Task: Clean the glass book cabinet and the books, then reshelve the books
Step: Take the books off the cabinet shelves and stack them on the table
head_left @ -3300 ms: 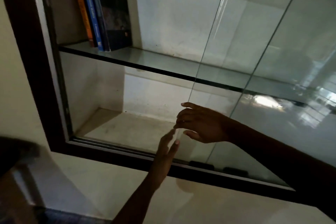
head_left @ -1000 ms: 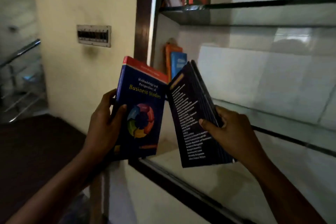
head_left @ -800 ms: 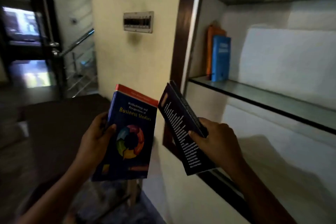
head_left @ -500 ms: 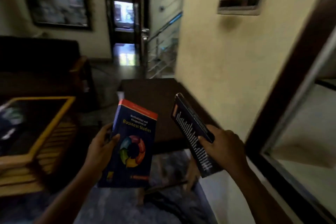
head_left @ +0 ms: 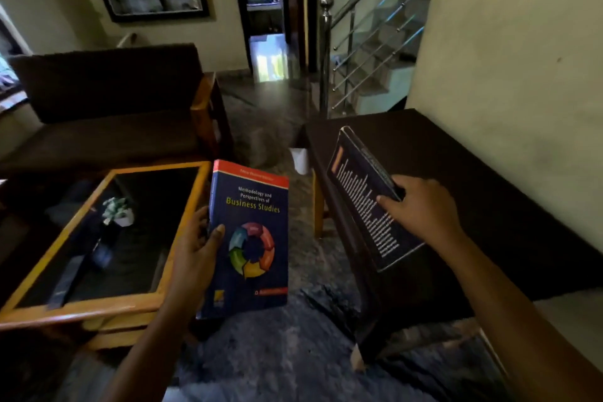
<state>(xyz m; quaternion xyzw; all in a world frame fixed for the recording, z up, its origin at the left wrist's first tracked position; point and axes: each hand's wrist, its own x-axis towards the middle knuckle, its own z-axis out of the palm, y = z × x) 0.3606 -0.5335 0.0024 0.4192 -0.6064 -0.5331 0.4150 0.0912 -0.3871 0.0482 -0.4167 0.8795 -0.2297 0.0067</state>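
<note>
My left hand [head_left: 195, 251] grips the left edge of a dark blue book [head_left: 253, 232] titled Business Studies, held upright with its front cover facing me. My right hand [head_left: 421, 209] grips a second, black book [head_left: 362, 202] by its spine edge, tilted with its back cover and lines of white text toward me. The black book hangs above the edge of a dark wooden table [head_left: 473, 179] on the right. The glass book cabinet is out of view.
A low coffee table [head_left: 98, 303] with an orange wooden frame and dark glass top stands at the left, bearing a small white plant pot [head_left: 119, 214]. A dark sofa [head_left: 104, 101] sits behind it. A staircase railing [head_left: 359, 42] and a doorway lie ahead.
My view has swung left, away from the cabinet and into the room. Both books stay gripped in my hands as before; the cabinet shelves have dropped out of sight.
</note>
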